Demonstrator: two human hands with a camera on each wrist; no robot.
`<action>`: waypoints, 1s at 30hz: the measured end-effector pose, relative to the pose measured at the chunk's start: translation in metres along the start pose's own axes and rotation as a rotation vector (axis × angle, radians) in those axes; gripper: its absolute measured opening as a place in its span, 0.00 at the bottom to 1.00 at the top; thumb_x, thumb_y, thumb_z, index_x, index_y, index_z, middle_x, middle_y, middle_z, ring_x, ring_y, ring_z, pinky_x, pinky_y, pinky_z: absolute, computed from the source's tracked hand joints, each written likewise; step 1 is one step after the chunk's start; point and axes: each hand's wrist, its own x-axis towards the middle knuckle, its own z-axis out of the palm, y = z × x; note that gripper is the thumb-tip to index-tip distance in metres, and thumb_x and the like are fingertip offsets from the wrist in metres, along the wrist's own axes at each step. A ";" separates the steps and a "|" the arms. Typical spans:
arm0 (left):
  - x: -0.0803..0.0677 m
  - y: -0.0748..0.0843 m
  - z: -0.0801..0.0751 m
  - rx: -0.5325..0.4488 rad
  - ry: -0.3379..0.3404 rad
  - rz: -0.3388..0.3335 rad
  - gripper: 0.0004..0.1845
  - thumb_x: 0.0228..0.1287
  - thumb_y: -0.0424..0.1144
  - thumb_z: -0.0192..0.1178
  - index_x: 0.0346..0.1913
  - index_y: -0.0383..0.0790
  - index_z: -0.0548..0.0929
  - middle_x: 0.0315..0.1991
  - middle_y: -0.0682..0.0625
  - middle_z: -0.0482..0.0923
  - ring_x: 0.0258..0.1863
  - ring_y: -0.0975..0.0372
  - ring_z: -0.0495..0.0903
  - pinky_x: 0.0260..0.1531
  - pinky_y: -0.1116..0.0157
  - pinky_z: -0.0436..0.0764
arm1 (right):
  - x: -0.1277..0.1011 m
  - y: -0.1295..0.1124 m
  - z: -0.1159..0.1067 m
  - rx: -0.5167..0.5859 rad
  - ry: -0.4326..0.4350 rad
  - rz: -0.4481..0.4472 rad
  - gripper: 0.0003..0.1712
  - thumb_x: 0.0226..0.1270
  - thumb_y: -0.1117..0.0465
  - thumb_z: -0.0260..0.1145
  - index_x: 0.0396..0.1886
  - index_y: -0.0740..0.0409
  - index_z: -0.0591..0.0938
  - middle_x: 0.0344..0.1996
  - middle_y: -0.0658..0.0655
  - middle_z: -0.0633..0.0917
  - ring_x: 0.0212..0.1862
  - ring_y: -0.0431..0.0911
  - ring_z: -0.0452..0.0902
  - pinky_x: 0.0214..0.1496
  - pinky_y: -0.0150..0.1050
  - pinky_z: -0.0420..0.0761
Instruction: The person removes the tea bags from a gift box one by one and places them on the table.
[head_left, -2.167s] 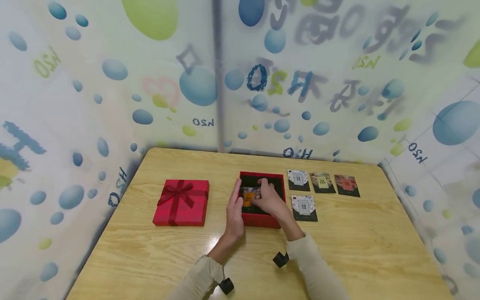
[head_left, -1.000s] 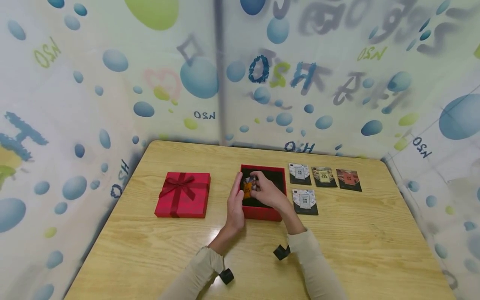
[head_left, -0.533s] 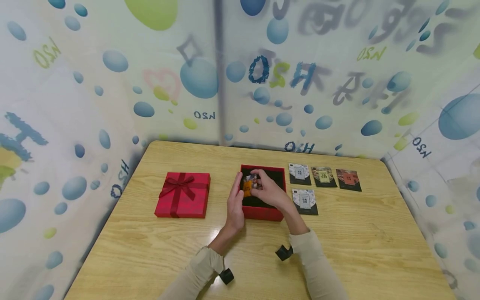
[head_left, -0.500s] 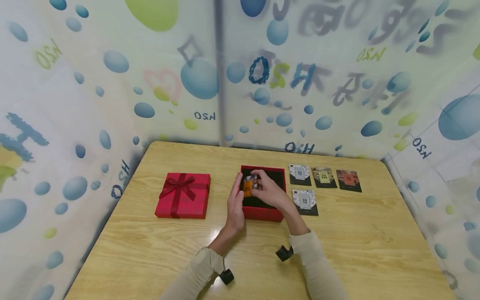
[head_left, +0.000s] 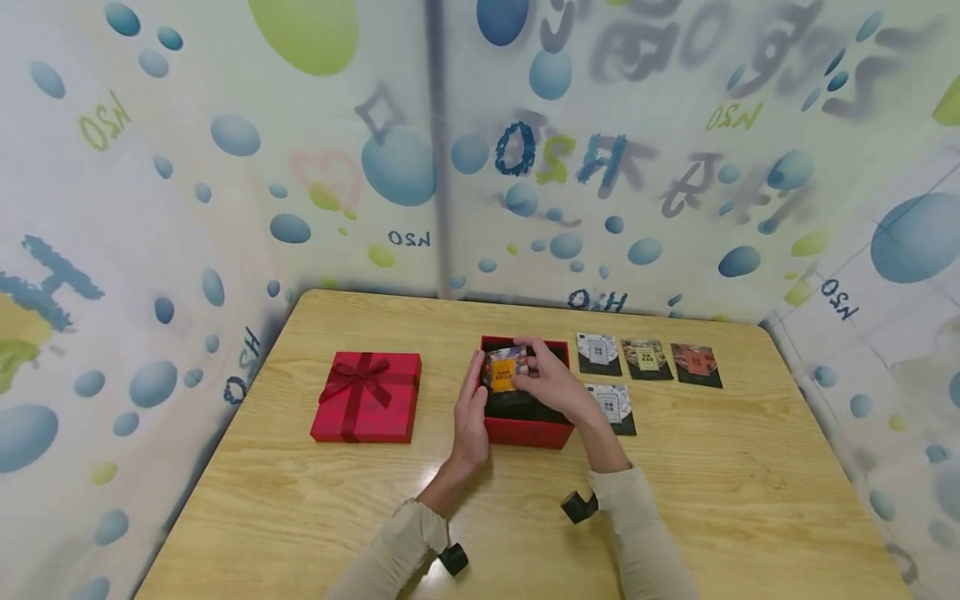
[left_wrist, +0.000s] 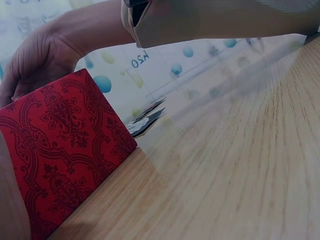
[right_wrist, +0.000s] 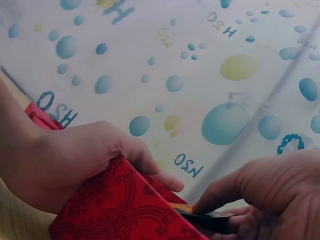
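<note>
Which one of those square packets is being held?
The orange-labelled packet, pinched by the right hand at the open red box; the four other packets lie on the table.

Matt box [head_left: 525, 432], glossy wooden table [head_left: 750, 467]

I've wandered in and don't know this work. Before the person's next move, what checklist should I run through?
1. Packet gripped: ok. The right hand pinches the orange-labelled packet by its right side.
2. Box steadied: ok. The left hand lies along the left side of the red box.
3. Lid out of the way: ok. The bow-tied lid lies left of the box, apart from it.
4. Packet fully clear of the rim: cannot tell. It is tilted over the opening, lower edge unclear.
5. Far-row packets apart: ok. All three lie flat, not overlapping.
</note>
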 end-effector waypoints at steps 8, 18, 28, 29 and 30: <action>0.000 0.005 0.000 0.024 -0.013 -0.048 0.31 0.83 0.38 0.33 0.85 0.49 0.54 0.84 0.56 0.50 0.83 0.62 0.47 0.81 0.51 0.49 | -0.004 -0.003 -0.009 0.042 0.023 0.000 0.37 0.77 0.68 0.60 0.80 0.59 0.57 0.57 0.69 0.82 0.54 0.54 0.81 0.57 0.43 0.82; 0.002 0.007 0.001 0.014 -0.007 -0.032 0.30 0.83 0.38 0.33 0.85 0.46 0.54 0.85 0.50 0.49 0.83 0.57 0.48 0.81 0.51 0.49 | -0.017 -0.008 -0.026 0.084 0.048 0.002 0.37 0.80 0.66 0.58 0.82 0.57 0.55 0.58 0.70 0.80 0.53 0.53 0.79 0.54 0.41 0.79; 0.000 0.004 0.001 0.014 -0.004 -0.035 0.30 0.84 0.38 0.33 0.85 0.47 0.54 0.85 0.51 0.49 0.83 0.60 0.48 0.81 0.60 0.49 | -0.033 -0.001 -0.046 0.087 0.104 -0.028 0.37 0.81 0.66 0.59 0.82 0.57 0.55 0.42 0.60 0.78 0.44 0.50 0.71 0.50 0.42 0.74; 0.000 0.004 0.001 0.011 -0.002 -0.032 0.30 0.84 0.38 0.33 0.85 0.46 0.54 0.85 0.50 0.49 0.83 0.60 0.48 0.81 0.61 0.49 | -0.035 0.000 -0.049 0.078 0.117 -0.028 0.37 0.81 0.66 0.59 0.82 0.57 0.55 0.44 0.59 0.79 0.46 0.49 0.73 0.51 0.42 0.75; 0.000 0.004 0.001 0.007 -0.002 -0.029 0.30 0.84 0.37 0.33 0.85 0.46 0.54 0.85 0.49 0.49 0.83 0.60 0.48 0.81 0.62 0.48 | -0.038 0.000 -0.053 0.075 0.126 -0.028 0.37 0.81 0.66 0.59 0.82 0.57 0.55 0.43 0.60 0.79 0.46 0.49 0.73 0.51 0.43 0.74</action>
